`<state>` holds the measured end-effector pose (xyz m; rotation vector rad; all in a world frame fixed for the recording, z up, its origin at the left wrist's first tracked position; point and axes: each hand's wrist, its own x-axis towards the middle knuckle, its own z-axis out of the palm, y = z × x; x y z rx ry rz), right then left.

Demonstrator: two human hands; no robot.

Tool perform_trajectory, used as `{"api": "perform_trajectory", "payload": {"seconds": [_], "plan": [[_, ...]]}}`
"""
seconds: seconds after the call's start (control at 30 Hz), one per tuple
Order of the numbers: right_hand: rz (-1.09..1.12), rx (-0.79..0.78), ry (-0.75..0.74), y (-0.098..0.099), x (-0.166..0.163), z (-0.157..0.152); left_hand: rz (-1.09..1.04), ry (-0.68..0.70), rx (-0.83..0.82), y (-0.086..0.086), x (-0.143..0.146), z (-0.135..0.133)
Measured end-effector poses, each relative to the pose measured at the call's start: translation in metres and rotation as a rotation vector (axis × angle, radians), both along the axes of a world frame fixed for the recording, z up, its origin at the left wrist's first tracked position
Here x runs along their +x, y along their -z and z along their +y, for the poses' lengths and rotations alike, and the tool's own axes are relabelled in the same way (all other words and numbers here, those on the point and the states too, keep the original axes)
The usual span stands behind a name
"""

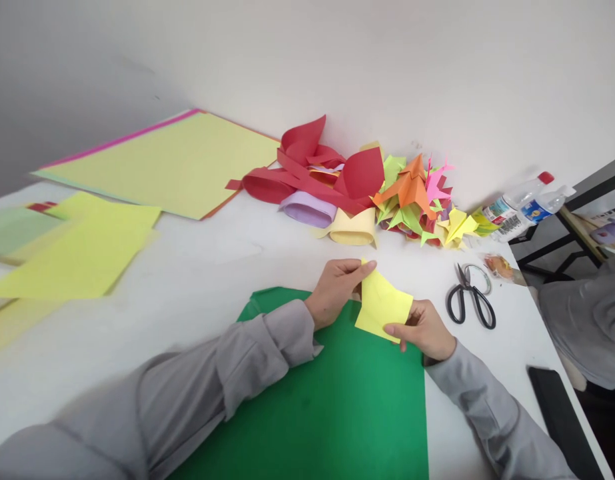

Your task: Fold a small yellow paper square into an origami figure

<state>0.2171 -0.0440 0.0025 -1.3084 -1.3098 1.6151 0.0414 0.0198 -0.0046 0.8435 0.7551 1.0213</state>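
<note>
Yellow paper square (384, 308): above green sheet (337, 407); no clear fold yet
Left hand (333, 292): fingers pinching its upper-left corner
Right hand (430, 330): fingers pinching its right side
Origami pile (412, 190): apparently finished, beside wall (307, 60)

Left sleeve (182, 393), lower left to centre: grey, loose, deeply creased, curved seam (141, 427), wide turned-back cuff (287, 333) with pointed edge. Right sleeve (487, 407), lower right: same grey, narrower, wrinkled, ending at wrist. Left hand (333, 293), right hand (430, 330) bare.
</note>
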Motion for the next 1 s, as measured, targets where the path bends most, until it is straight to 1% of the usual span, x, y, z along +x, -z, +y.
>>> {"api": "perform_trajectory", "payload": {"seconds": [0.2, 0.33, 0.47, 0.63, 0.77, 0.87, 1.0], "plan": [[0.019, -0.015, -0.011, 0.0, 0.001, 0.0, 0.02, -0.037, -0.022, -0.003, -0.002, 0.002], [0.019, -0.019, -0.009, -0.001, 0.0, 0.0, -0.024, -0.045, -0.087, -0.007, -0.003, 0.003], [0.01, -0.02, -0.011, 0.0, 0.001, 0.0, -0.081, -0.059, -0.104, -0.009, -0.005, 0.003], [0.021, -0.021, -0.018, 0.0, 0.001, 0.0, -0.071, 0.002, -0.101, -0.01, -0.005, 0.005], [0.01, -0.004, 0.017, 0.001, 0.0, 0.0, -0.06, 0.027, -0.061, -0.01, -0.006, 0.004], [-0.01, 0.015, 0.029, 0.001, -0.001, 0.0, -0.034, 0.097, 0.005, -0.01, -0.006, 0.001], [-0.018, 0.012, 0.019, 0.001, -0.001, 0.0, 0.094, 0.216, 0.107, -0.012, -0.005, -0.006]]}}
